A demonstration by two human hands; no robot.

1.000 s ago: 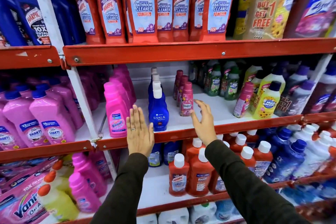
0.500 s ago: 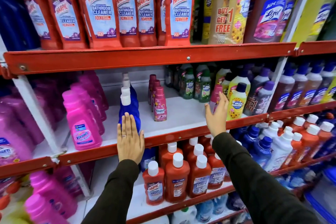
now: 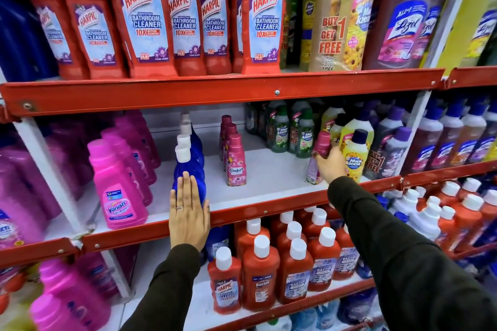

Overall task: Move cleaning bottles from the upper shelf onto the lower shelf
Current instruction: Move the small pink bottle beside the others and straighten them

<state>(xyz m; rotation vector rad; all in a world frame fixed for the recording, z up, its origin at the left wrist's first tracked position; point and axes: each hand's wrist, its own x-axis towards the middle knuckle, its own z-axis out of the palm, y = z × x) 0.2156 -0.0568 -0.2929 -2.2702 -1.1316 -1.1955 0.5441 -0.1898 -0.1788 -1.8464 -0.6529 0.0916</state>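
My right hand (image 3: 330,164) is wrapped around a small pink bottle (image 3: 321,142) with a dark pink cap, standing at the right of the middle shelf (image 3: 269,180). My left hand (image 3: 188,212) lies flat, fingers together, against the red front rail and the lower part of a blue bottle with a white cap (image 3: 188,169). A row of small pink Comfort bottles (image 3: 235,161) stands mid-shelf. On the shelf below stand red bottles with white caps (image 3: 269,266).
Large red Harpic bottles (image 3: 145,16) fill the top shelf, with yellow and purple bottles to their right. Pink Vanish bottles (image 3: 118,188) stand left, green and yellow Max Kleen bottles (image 3: 355,156) right of my right hand. Red rails front each shelf.
My right hand moved right along the middle shelf, from near the Comfort bottles to the small pink bottle, and closed on it. My left hand stayed flat on the rail. The view shifted right.
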